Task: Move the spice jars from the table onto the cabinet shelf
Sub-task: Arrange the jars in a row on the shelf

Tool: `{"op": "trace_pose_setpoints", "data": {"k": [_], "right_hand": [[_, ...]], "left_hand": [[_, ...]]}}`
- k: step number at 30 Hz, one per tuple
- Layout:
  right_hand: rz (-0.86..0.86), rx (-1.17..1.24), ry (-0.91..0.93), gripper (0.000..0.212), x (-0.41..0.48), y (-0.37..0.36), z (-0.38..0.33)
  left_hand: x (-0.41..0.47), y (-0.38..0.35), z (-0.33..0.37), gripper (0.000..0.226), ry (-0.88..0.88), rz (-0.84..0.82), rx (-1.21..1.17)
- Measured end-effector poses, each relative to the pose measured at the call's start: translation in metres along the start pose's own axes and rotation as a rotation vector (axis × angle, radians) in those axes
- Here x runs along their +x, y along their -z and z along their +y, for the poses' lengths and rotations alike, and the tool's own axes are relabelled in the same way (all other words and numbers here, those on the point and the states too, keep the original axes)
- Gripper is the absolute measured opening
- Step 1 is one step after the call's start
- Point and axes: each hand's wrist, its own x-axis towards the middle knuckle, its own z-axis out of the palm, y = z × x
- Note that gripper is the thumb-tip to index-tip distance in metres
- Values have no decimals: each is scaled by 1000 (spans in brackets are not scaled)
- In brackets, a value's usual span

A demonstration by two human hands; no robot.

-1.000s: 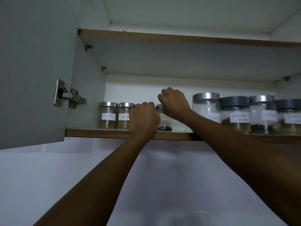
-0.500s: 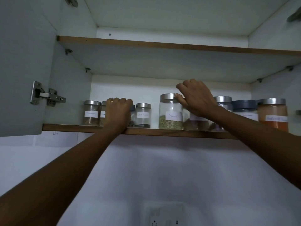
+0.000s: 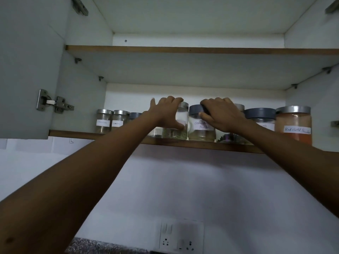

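Observation:
A row of labelled glass spice jars stands on the lower cabinet shelf (image 3: 183,143). My left hand (image 3: 166,112) grips a silver-lidded jar (image 3: 178,131) with greenish contents, fingers over its lid and thumb on its label. Right beside it, my right hand (image 3: 220,114) grips the grey lid of the coriander powder jar (image 3: 200,128). Both jars stand on the shelf near its front edge. Two small silver-lidded jars (image 3: 104,121) stand at the left, and a red chilli powder jar (image 3: 293,125) at the far right.
The cabinet door (image 3: 27,70) hangs open at the left on a metal hinge (image 3: 55,104). The upper shelf (image 3: 183,50) shows nothing on it. More jars (image 3: 260,120) stand behind my right hand. A wall socket (image 3: 180,237) sits on the white wall below.
My left hand moved right from the small jars onto the silver-lidded jar. My right hand shifted from that jar to the grey-lidded coriander jar. The view tilted slightly.

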Motion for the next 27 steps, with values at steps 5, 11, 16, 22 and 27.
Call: {"op": "trace_pose_setpoints", "data": {"k": [5,11,16,22,27], "right_hand": [[-110,78,10,49,1,3,2],[-285,13,44,69,12,16,1],[-426,-46,14,74,17,28,-7],[-452,-134,19,75,20,25,-13],[-492,-176,1,75,30,18,-21]], "left_hand": [[-3,8,0,113,47,-100,42],[0,4,-8,118,-1,-64,49],[1,2,-16,120,-67,-28,91],[9,-7,-24,121,-100,-9,106],[21,-19,-34,120,-128,10,124]]}}
